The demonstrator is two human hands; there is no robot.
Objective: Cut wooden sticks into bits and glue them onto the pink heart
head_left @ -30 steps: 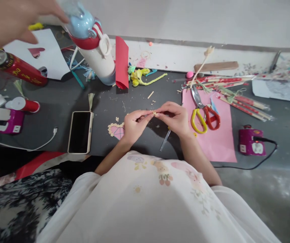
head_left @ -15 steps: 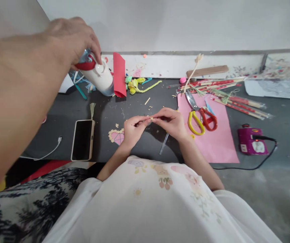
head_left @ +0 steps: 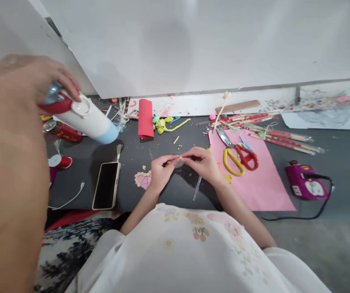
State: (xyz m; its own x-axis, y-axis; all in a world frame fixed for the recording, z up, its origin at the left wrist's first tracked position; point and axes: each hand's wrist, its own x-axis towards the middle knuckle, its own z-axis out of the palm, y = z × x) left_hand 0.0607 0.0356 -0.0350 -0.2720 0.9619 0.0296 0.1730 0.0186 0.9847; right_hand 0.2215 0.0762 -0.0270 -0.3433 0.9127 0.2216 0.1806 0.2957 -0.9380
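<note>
My left hand (head_left: 162, 171) and my right hand (head_left: 204, 163) meet over the dark table, fingertips pinched on a tiny beige flower-shaped piece (head_left: 180, 158) between them. Left of my left hand lies a pink heart (head_left: 144, 181) with blue lines and an edging of similar beige pieces; the hand covers part of it. A loose beige piece (head_left: 144, 167) rests just above the heart. Under my right hand, a slim clear tool (head_left: 197, 188) lies on the table. Scissors (head_left: 233, 156) with one yellow and one red handle lie on pink paper (head_left: 263, 183) farther right.
Another person's hand (head_left: 53, 75) grips a white and blue bottle (head_left: 92, 122) at the left. A phone (head_left: 106, 186), red spool (head_left: 65, 162) and can (head_left: 63, 131) are nearby. Wrapped sticks (head_left: 285, 140) lie back right; a purple corded device (head_left: 306, 181) stands at right.
The other person's arm has carried the bottle leftward, away from the red paper. The view has shifted, so the table sits lower. My hands keep their pinch on the tiny piece.
</note>
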